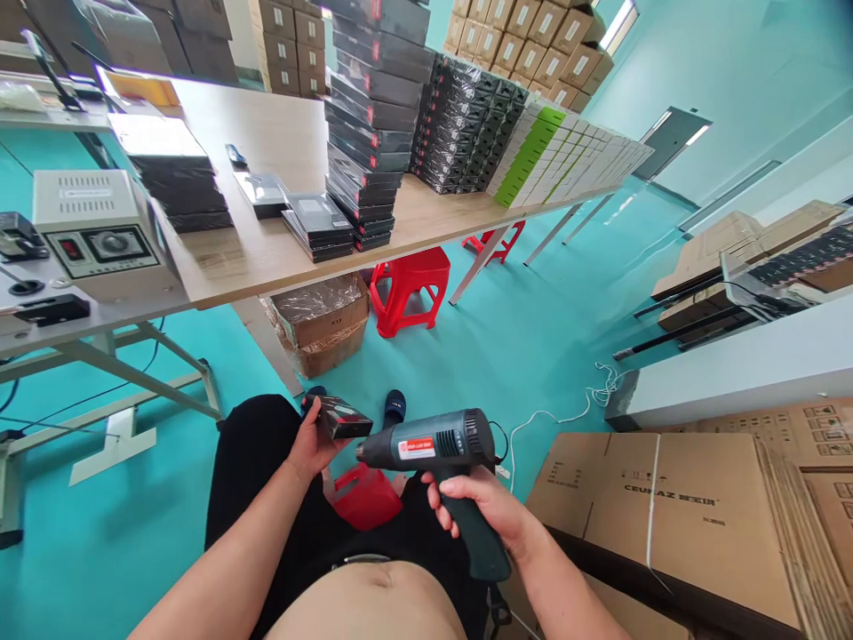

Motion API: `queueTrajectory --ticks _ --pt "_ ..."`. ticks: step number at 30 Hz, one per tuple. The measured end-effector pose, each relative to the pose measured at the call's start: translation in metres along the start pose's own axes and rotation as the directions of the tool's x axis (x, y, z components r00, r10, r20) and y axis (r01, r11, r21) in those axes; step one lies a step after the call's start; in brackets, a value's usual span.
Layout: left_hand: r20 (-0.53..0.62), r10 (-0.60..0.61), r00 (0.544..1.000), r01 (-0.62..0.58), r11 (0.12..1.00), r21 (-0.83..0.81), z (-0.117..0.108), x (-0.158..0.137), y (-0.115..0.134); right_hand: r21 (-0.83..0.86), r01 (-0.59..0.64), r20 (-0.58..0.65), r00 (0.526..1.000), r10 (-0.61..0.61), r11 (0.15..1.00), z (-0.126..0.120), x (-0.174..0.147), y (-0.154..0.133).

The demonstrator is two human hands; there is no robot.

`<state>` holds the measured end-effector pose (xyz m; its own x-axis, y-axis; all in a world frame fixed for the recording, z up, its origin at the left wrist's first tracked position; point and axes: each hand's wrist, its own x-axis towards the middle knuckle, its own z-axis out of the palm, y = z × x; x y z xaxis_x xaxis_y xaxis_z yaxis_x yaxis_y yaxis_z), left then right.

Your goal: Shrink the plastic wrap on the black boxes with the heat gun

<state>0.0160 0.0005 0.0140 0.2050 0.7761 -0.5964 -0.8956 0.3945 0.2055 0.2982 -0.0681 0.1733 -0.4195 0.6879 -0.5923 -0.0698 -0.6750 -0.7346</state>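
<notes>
A dark heat gun (433, 444) is in my right hand (490, 502), fingers wrapped round its handle, its nozzle aimed left. Just left of the nozzle, my left hand (315, 446) grips a flat black box (341, 418) with a glossy surface. Nozzle and box are very near each other; whether they touch I cannot tell. Both hands are above my lap, in front of a red stool seat (366, 498). On the wooden table (267, 258) ahead, a tall stack of similar black boxes (377, 116) stands beside a lower stack (320, 222).
A beige control machine (99, 227) stands at the left. Further along the table are wrapped black packs (459, 124) and white-green boxes (560, 156). Under it are a red stool (410, 280) and an open carton (320, 324). Flattened cartons (673, 507) lie at my right; a white cable (566, 418) crosses the floor.
</notes>
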Motion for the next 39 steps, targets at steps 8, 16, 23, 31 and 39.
queueTrajectory --ticks 8,16,23,31,39 --pt "-0.002 -0.033 0.999 0.033 0.999 0.024 -0.011 0.004 0.002 -0.005 0.102 -0.174 0.98 -0.101 0.995 0.018 0.007 -0.002" --pt "-0.006 -0.073 0.997 0.074 0.996 0.041 -0.017 0.01 0.0 -0.047 0.118 -0.171 0.977 -0.125 0.992 0.021 0.004 0.0" --pt "-0.051 -0.05 0.997 0.051 0.999 0.015 -0.012 0.008 -0.001 -0.097 0.075 -0.026 0.997 -0.077 0.993 0.03 0.003 0.0" --pt "-0.084 -0.05 0.995 0.052 0.998 0.02 -0.013 0.008 0.0 -0.158 0.065 0.001 0.998 -0.066 0.985 0.03 0.006 -0.001" --pt "-0.138 -0.083 0.987 0.077 0.996 -0.049 -0.003 -0.001 0.002 0.018 0.138 -0.278 0.952 -0.127 0.99 0.016 0.014 0.001"
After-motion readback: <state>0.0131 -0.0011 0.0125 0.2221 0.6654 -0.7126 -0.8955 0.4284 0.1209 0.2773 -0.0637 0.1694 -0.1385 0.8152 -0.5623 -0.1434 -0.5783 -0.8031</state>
